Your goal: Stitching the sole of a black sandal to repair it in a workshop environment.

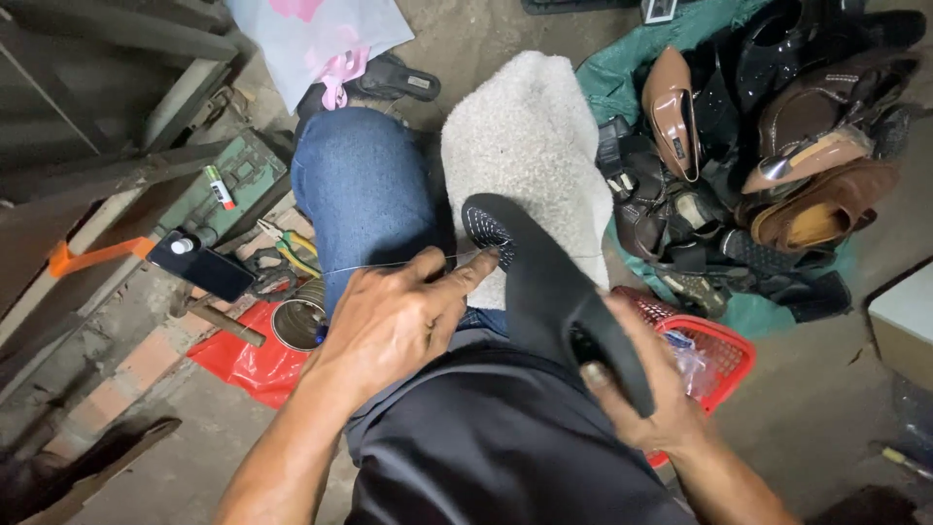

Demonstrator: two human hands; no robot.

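mid-stitch: left hand (394,316) pinches the thread (389,264) taut at the black shoe (544,292) sole; right hand (646,394) grips its heel; next pull needs steady tension.

a dusty workshop floor
bare grey concrete floor (836,389), worn bricks (136,365) at the left edge, a dark metal frame (107,146) beside them, soft daylight
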